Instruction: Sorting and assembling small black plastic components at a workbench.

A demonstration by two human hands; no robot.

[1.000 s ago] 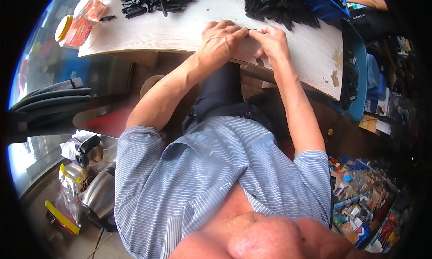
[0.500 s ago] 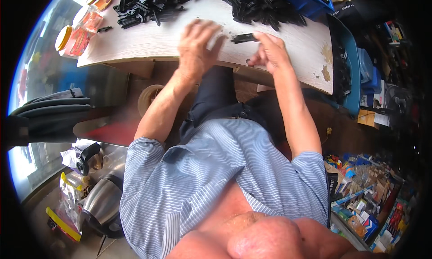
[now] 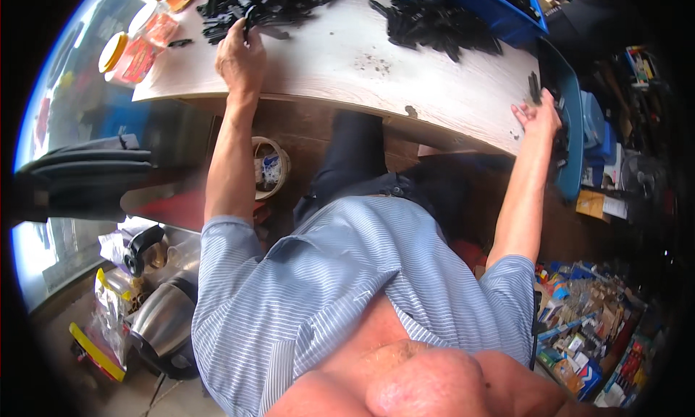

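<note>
"Beside the tub point(image 3: 572, 156), what does the right hand point(image 3: 539, 116) have?"

"A black part point(image 3: 534, 86), pinched between thumb and finger, the other fingers loosely spread. The part sticks up past the fingertips, over the right end of the table point(image 3: 326, 69), just short of the tub."

"And the left hand point(image 3: 242, 64)?"

"Well apart from it, at the near edge of the left pile point(image 3: 268, 3). Thumb and finger are curled close around something dark, but I can't tell whether they have hold of a piece or only touch one; black blends into black there."

"Which step would you call this?"

"Two at once, I'd judge: carrying a part on the right, picking on the left. The right pile point(image 3: 434, 30), by the crate point(image 3: 492, 13), is touched by neither hand."

"What does the next move call for?"

"On the right, a steady pinch near the tub's rim; on the left, singling one piece out of the tangle."
</note>
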